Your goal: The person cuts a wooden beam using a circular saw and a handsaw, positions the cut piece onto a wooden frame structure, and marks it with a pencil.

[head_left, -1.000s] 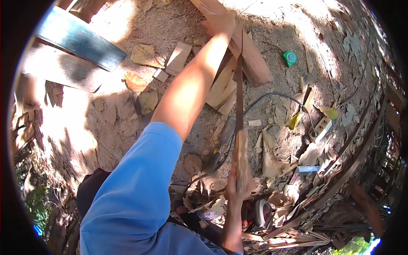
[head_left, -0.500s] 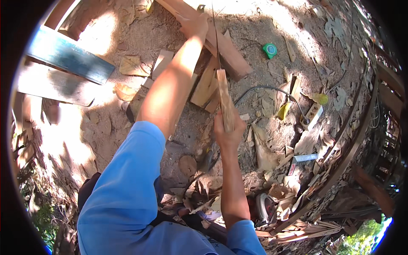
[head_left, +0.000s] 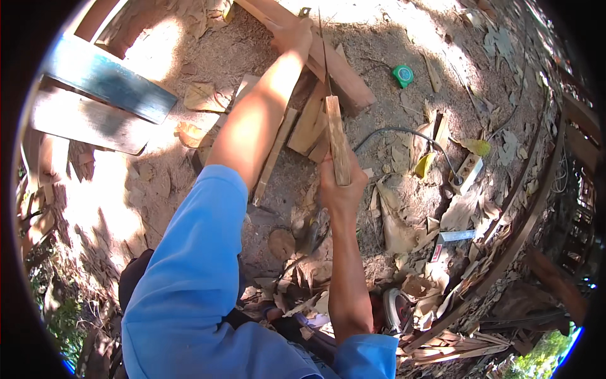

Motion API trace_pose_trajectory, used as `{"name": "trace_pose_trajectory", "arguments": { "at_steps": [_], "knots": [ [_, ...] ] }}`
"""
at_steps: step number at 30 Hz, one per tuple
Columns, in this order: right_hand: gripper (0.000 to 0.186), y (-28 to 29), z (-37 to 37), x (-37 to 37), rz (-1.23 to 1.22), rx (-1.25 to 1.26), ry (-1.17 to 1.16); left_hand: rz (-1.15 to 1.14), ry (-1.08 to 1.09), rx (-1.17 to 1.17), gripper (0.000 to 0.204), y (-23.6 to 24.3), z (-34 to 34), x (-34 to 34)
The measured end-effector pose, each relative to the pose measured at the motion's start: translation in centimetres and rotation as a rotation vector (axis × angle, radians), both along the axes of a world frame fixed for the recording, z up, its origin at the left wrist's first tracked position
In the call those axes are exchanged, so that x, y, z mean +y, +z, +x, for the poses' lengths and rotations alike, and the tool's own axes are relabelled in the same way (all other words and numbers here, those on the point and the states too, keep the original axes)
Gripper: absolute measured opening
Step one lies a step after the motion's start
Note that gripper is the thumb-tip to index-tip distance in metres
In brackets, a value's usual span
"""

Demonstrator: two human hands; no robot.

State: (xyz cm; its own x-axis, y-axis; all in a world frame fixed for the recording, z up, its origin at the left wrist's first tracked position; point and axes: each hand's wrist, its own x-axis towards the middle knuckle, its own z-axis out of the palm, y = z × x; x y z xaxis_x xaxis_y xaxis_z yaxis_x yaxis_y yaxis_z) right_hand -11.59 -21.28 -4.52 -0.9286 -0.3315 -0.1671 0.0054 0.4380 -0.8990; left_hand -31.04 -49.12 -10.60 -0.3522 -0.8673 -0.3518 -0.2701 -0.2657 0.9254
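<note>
Bare brown ground (head_left: 379,54) is littered with dry leaves (head_left: 396,224). Bright sunlight (head_left: 104,189) falls in patches among shadows. A dark board (head_left: 107,77) and a pale board (head_left: 91,120) lie at left; green plants (head_left: 536,355) show at the lower corners.

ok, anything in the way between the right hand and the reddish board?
Only the saw: its wooden handle is in the right hand, and its thin blade runs on across the board. Nothing else visible stands between. The left hand is on the board, left of the blade.
</note>
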Motion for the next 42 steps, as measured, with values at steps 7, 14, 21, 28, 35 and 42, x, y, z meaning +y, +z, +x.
{"name": "trace_pose_trajectory", "arguments": {
  "at_steps": [7,14,21,28,35,42],
  "knots": [
    [0.043,1.4,7.3,5.8,-0.002,0.135,-0.042,-0.068,0.098,-0.073,0.121,-0.5,-0.7,0.8],
    [0.049,0.2,1.9,1.4,0.034,0.086,-0.018,0.053,0.089,-0.035,0.117,1.3,0.4,1.5],
    [0.031,1.3,4.7,4.1,0.026,-0.006,-0.105,-0.092,0.066,-0.13,0.121,1.3,0.7,2.0],
    [0.027,-6.6,2.3,3.7,-0.03,0.09,-0.096,0.035,0.119,-0.039,0.123,0.6,-0.3,0.7],
    [0.036,-10.7,3.6,7.1,-0.058,0.191,-0.063,0.029,0.126,-0.136,0.12,1.3,-0.8,1.0],
    [0.032,4.4,8.3,9.0,0.107,0.012,-0.022,-0.028,0.166,-0.092,0.12,-1.6,-1.0,1.4]
  ]
}}
